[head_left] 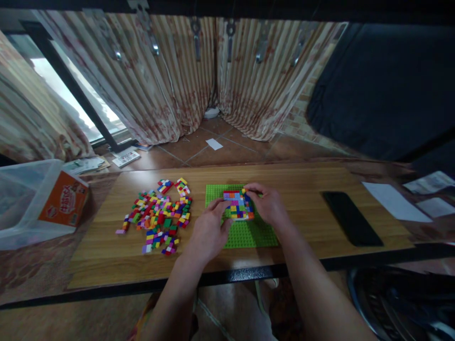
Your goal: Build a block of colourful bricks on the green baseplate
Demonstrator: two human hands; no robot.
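A green studded baseplate (249,237) lies on the wooden table. On its upper middle stands a low block of many-coloured toy bricks (236,201), with red, orange, blue, white and yellow pieces. My left hand (209,232) is closed at the block's left side, its fingers and thumb bent against it. At the block's upper right corner, my right hand (266,203) pinches a small yellow brick (243,191) between thumb and fingertips. Whether this brick touches the ones below cannot be made out.
Left of the baseplate spreads a pile of loose bricks (156,213). A dark phone-like slab (351,218) lies on the right of the wooden table (302,180), near white paper (394,201). A clear plastic bin (31,199) with an orange label stands at far left.
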